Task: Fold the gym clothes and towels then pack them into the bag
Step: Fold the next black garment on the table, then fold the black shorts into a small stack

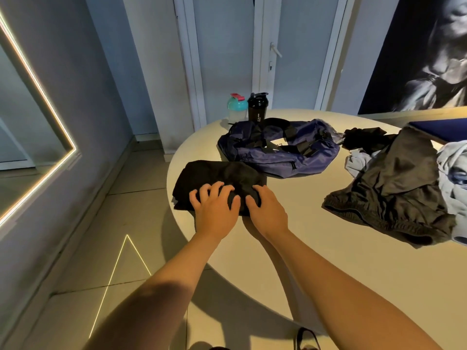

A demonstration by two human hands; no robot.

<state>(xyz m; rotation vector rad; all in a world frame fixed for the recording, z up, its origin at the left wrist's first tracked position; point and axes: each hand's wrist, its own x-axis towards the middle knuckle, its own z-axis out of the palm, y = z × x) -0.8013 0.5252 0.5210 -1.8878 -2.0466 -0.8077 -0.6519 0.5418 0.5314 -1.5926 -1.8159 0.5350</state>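
A folded black garment [214, 176] lies near the left edge of the round cream table [290, 238]. My left hand [214, 205] rests on its near edge with fingers spread. My right hand [265, 208] presses flat on the same edge just beside it. Behind the garment lies a navy gym bag [278, 147] with black straps, collapsed on the table. To the right sprawl dark grey shorts [394, 193], unfolded, over a light grey-blue cloth [452, 178]. A small black item [364, 138] sits behind the shorts.
A teal-lidded shaker bottle [237, 108] and a black shaker bottle [257, 107] stand at the table's far edge behind the bag. A dark blue flat object [439, 128] lies at the far right. Tiled floor falls away left of the table.
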